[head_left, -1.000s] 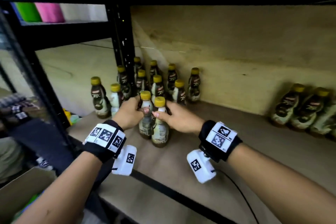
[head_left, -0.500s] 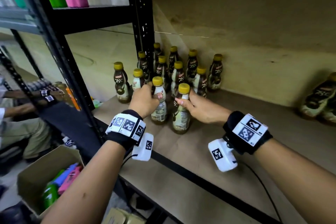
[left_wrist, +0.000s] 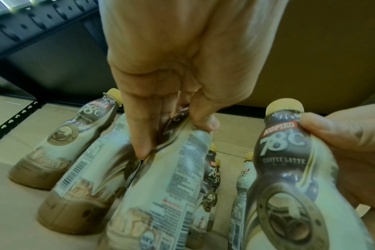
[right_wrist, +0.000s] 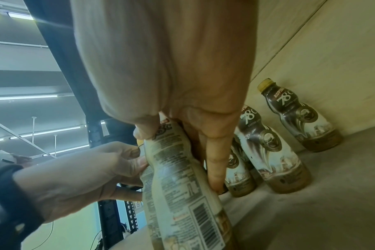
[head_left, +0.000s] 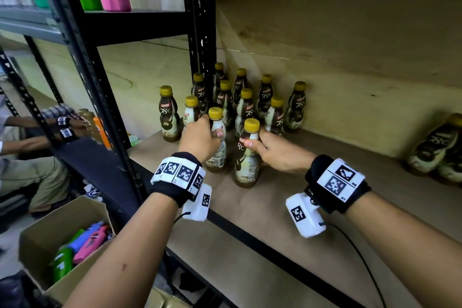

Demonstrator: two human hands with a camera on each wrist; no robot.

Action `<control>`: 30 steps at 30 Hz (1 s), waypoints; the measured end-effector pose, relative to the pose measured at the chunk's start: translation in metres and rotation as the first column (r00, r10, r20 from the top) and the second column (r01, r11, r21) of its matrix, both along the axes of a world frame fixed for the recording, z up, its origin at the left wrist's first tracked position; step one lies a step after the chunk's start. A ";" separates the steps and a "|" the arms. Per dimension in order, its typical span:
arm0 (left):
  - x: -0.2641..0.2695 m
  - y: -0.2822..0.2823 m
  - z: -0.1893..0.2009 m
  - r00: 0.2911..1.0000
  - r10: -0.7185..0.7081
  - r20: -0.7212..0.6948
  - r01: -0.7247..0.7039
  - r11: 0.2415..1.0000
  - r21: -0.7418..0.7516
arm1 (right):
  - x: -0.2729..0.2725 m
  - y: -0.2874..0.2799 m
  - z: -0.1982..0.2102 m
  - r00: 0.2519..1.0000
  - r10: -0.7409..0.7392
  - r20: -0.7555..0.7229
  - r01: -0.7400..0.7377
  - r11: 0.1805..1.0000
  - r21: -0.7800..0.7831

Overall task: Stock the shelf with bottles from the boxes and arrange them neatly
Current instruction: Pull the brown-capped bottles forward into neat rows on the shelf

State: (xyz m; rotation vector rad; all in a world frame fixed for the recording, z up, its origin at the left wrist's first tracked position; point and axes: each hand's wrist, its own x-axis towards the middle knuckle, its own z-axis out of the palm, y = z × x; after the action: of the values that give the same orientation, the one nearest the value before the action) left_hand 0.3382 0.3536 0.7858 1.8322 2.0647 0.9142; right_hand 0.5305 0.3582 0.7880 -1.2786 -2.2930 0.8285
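Right hand (head_left: pixel 272 151): fingers wrapped round the upper body of the front bottle (head_left: pixel 246 155), which stands upright on the shelf board (head_left: pixel 275 207).
Left hand (head_left: pixel 200 139): just beside, fingers and thumb clasping the second bottle (head_left: pixel 217 142), also upright.
Gap: the two held bottles stand near but apart.
Beyond the fingertips: the standing cluster (head_left: pixel 246 105), the likely destination.
Nearer hand: the left.

Both arms reach forward, left grip (head_left: pixel 200 136) and right grip (head_left: pixel 273 151) curled closed.
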 end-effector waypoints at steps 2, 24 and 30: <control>0.000 -0.001 -0.001 1.000 0.009 -0.006 -0.009 1.000 0.008 | 0.000 0.000 0.002 1.000 -0.001 -0.006 0.001 1.000 0.007; 0.090 0.005 0.079 0.974 -0.216 -0.064 0.225 0.906 0.360 | 0.100 -0.001 0.080 0.858 -0.272 -0.436 0.351 0.930 0.109; 0.232 0.028 0.079 0.797 -0.604 -0.024 0.587 0.764 0.267 | 0.216 -0.025 0.074 0.499 -0.556 -0.664 0.745 0.667 0.002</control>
State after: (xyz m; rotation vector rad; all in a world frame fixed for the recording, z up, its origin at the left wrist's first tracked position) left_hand 0.5706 0.3818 0.8652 2.3477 1.2038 1.0596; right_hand 0.7464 0.3331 0.8618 -1.3320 -1.1646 0.4778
